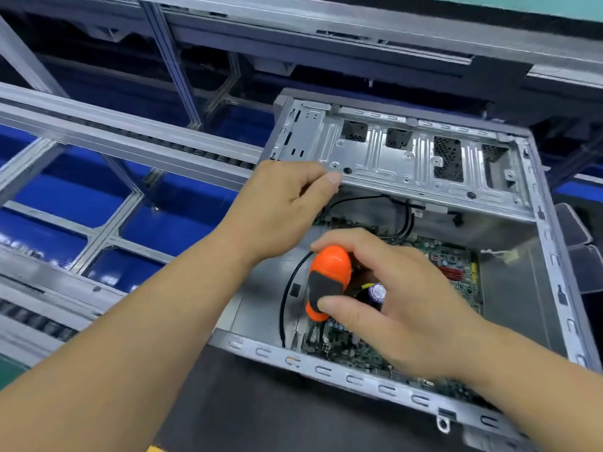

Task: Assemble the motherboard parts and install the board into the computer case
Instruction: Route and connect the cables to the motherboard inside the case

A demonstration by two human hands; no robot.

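The green circuit board [453,272] lay flat inside the open metal case [404,151], right of centre in the frame. Above it, the right hand [391,305] curled its fingers around an orange-and-black screwdriver handle [328,282]. The left hand [277,210], fingers bent closed, pinched something unseen near the case's upper-left edge, beside black cables [368,199].

This is a factory work line: long metal roller rails [137,138] with blue bins [169,220] under them run just beside the open computer case [408,158].
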